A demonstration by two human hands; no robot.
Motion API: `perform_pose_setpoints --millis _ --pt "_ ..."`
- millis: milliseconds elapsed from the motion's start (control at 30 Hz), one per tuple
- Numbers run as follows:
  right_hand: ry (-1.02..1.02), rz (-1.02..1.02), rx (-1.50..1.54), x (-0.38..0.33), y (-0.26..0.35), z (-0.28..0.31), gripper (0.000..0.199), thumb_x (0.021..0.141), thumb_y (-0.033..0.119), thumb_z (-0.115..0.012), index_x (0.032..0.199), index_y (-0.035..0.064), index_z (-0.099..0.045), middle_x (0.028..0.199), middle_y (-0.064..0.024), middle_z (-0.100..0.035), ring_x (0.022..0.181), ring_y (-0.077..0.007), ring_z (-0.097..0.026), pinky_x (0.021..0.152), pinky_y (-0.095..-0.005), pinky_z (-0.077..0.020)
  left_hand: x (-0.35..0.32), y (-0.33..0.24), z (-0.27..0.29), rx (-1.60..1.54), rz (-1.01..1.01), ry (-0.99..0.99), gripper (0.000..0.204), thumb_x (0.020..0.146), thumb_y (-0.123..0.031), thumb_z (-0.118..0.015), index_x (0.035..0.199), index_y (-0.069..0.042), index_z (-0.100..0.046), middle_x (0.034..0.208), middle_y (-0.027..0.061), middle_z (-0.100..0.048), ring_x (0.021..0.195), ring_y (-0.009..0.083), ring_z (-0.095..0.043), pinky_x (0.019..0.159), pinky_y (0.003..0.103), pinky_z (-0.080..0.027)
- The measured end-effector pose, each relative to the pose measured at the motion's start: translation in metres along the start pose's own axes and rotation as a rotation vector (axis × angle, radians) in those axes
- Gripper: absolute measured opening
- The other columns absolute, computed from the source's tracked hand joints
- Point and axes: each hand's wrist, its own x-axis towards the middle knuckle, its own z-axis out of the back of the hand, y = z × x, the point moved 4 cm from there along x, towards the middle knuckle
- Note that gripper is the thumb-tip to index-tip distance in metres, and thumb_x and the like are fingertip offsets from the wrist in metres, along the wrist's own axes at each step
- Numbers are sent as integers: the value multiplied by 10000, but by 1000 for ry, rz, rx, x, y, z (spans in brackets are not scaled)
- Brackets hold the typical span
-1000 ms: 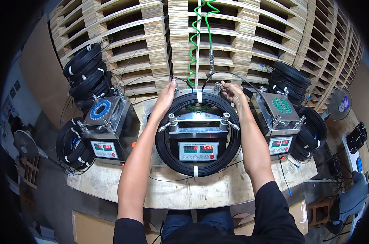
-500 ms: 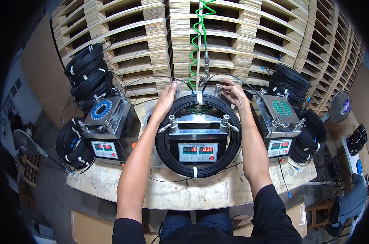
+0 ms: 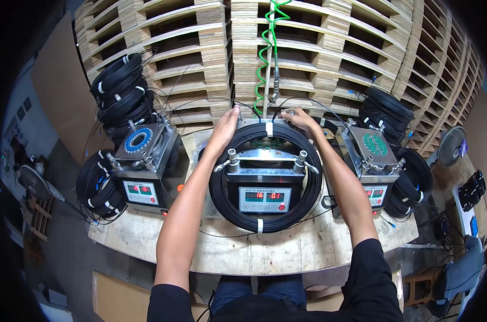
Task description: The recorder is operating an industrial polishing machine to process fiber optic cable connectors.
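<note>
Black coil [image 3: 314, 185] rings middle machine [image 3: 265, 199], likely keeping slack close; left hand [image 3: 225, 130], right hand [image 3: 301, 119] at rear corners, can't tell either grip.

Wooden pallets [image 3: 211, 53] are towering at the back — a brown panel [image 3: 53, 91] is standing left of them, with one fan [image 3: 33, 181] far left, another fan [image 3: 451, 146] right.

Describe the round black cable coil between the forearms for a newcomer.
On the pale wooden table, find the middle silver metal machine. Seen around its front is the round black cable coil with white bands. Unlike black coils piled at both sides, it frames a lit display.
</note>
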Motion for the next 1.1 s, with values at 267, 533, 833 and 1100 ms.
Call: perform_pose_setpoints --millis 267,533,833,1100 --pt "90 -253 144 -10 6 5 721 970 701 -392 1332 125 -631 1358 -118 -586 1138 -297 -566 960 -524 -462 11 24 -1 -26 78 -109 773 977 -566 -523 1479 9 -393 1329 287 -579 1306 358 -521 1098 381 -364" --pt "-342 192 -15 -89 57 -13 575 1065 440 -405 1398 -22 -487 1356 -250 -573 1292 -327 -535 1076 -360 -387 47 73 17 -500 592 -3 322 996 -467 -584 1069 -161 -652 1010 -49 -642 761 117 -449 699 305 -423" --pt "-490 82 -11 -105 66 -19 626 1061 495 -364 1386 -21 -507 1355 -223 -575 1302 -319 -515 1089 -359 -358 89 128 0 -827 674 29 246 971 -418 -637 889 -204 -725 834 -96 -721 641 65 -460 559 263 -365" --pt "-499 8 -25 -111 57 -8 583 1052 502 -362 1180 -19 -590 1099 -256 -651 1075 -391 -608 945 -409 -432 71 95 -19 -947 576 -16 186 993 -304 -627 975 -154 -734 890 -65 -745 670 38 -551 504 222 -391"
